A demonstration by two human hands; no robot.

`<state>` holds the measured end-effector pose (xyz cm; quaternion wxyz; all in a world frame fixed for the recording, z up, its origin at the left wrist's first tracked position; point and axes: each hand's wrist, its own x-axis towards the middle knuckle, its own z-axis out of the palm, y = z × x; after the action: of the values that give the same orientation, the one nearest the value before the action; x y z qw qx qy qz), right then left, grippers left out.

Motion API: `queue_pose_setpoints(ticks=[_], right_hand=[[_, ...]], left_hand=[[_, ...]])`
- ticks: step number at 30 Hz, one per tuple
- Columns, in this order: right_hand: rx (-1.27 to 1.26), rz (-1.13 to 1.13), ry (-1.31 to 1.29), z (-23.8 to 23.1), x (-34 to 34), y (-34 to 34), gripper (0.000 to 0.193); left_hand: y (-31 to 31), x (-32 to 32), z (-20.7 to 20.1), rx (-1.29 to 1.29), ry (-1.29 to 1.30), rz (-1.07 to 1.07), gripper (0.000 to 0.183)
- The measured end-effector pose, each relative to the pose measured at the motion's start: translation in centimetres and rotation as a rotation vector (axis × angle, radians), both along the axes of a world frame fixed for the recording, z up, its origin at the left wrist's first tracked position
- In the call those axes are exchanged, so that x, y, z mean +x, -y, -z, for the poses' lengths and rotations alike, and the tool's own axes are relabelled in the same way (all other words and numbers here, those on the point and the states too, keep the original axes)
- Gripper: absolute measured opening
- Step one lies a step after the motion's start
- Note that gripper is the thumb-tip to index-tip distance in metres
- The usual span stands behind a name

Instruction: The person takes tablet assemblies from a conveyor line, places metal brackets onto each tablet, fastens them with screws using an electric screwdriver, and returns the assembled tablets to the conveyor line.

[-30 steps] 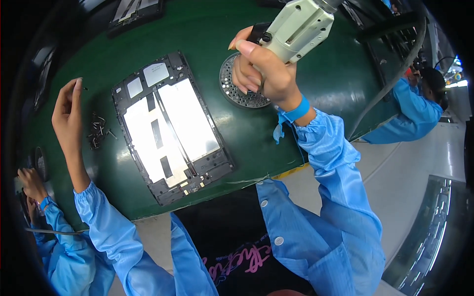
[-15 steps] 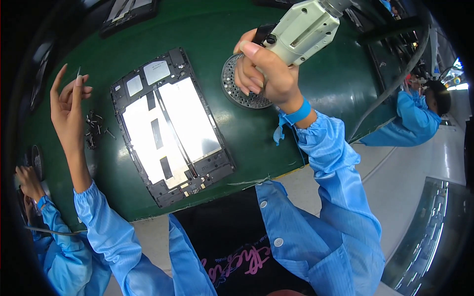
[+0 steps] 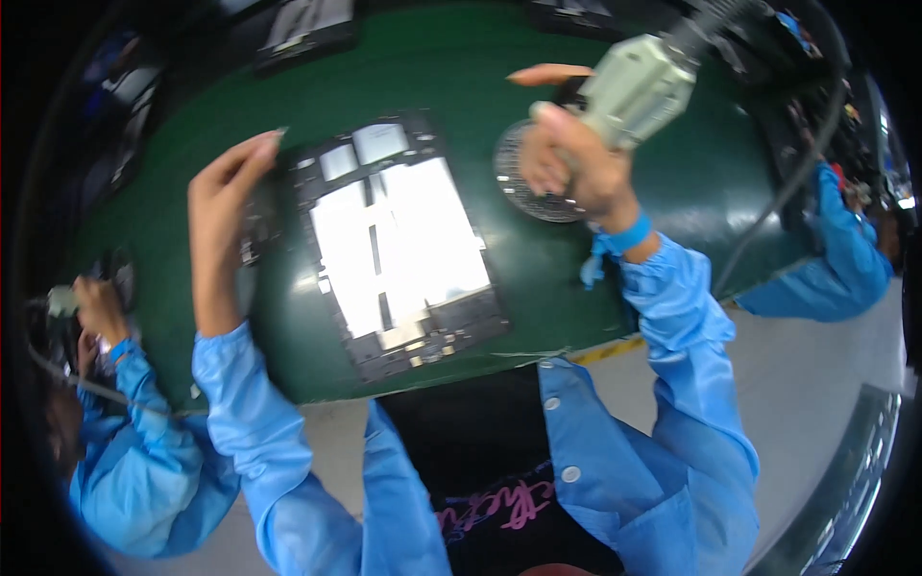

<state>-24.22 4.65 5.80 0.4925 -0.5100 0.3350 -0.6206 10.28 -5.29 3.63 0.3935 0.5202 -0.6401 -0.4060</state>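
Observation:
On the green table lies an opened tablet (image 3: 408, 230), its silver battery panels facing up in a black frame. Beside its upper left corner is my left hand (image 3: 223, 197), thumb and forefinger pinched together on a tiny, thin thing that blur keeps me from naming. Loose dark screws (image 3: 254, 230) lie partly hidden behind that hand. My right hand (image 3: 586, 173) grips the dark front end of a pale green corded electric screwdriver (image 3: 639, 91), with the forefinger stretched out along it. Below those fingers sits a round perforated metal tray (image 3: 511, 173), partly covered by my hand.
Other dark tablets (image 3: 305, 34) lie along the far edge. A grey cable (image 3: 802, 173) curves down on the right. One co-worker in a blue sleeve (image 3: 158, 456) works at the left with a similar tool; another person (image 3: 826, 278) is at the right.
The whole view has shifted, so the tablet appears farther right. My left hand has moved toward the tablet, its fingers drawn together. My right forefinger has stretched out from its curled position.

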Motion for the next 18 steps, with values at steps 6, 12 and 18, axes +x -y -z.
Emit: queue_pose_setpoints(ticks=[6,12,18], right_hand=[[-0.083,0.033,0.084,-1.4,-0.8,-0.4,0.031],[-0.084,0.058,0.044,-1.5,-0.9,-0.3,0.030],[-0.052,0.019,0.077,-1.7,-0.8,0.0,0.024]], left_hand=[[-0.3,-1.3,-0.3,0.162,0.047,0.059,0.028],[0.0,-0.7,-0.1,0.181,0.108,0.118,0.029],[0.7,-0.1,0.9,0.160,0.084,0.159,0.032]])
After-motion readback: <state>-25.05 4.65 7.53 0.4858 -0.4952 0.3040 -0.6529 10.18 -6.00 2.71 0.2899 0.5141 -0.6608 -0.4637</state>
